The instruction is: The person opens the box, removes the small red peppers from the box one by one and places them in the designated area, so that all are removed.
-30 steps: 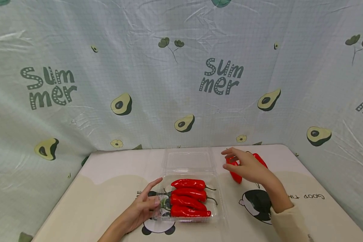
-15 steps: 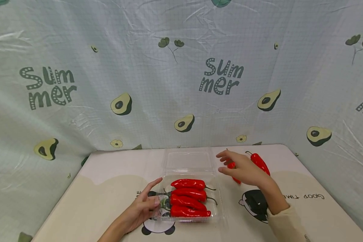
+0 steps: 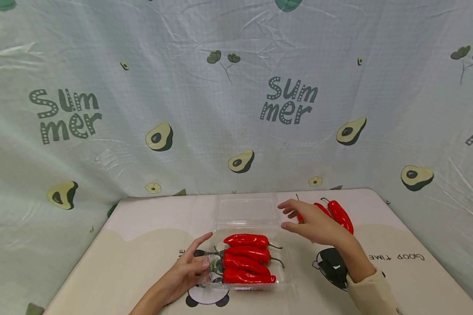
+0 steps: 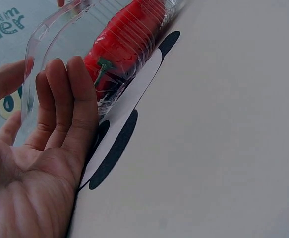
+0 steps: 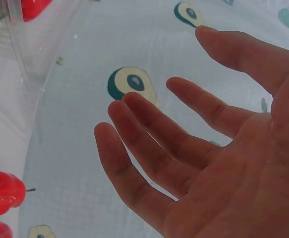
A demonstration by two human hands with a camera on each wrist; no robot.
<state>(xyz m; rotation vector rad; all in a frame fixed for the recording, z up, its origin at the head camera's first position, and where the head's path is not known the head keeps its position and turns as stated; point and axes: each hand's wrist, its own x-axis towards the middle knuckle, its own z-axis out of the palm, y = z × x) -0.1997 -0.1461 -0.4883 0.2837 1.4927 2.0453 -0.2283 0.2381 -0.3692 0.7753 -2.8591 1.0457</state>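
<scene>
On the desk (image 3: 142, 249), mind first the clear container (image 3: 284, 279), with lid (image 3: 240, 210) folded back: liable to slide or tip under uneven push from the left grip (image 3: 181, 273), relaxed, merely touching its left side. Mind next the right grip (image 3: 315, 224), loosely spread and empty near the loose red peppers (image 3: 340, 214): apt to roll one away, or snag a stem (image 3: 325, 199), if lowered carelessly, or jostle the four peppers (image 3: 246, 262) inside the container.

Pale printed table (image 3: 134, 253), clear plastic box (image 3: 282, 276) at front centre, loose red peppers (image 3: 340, 215) far right
</scene>
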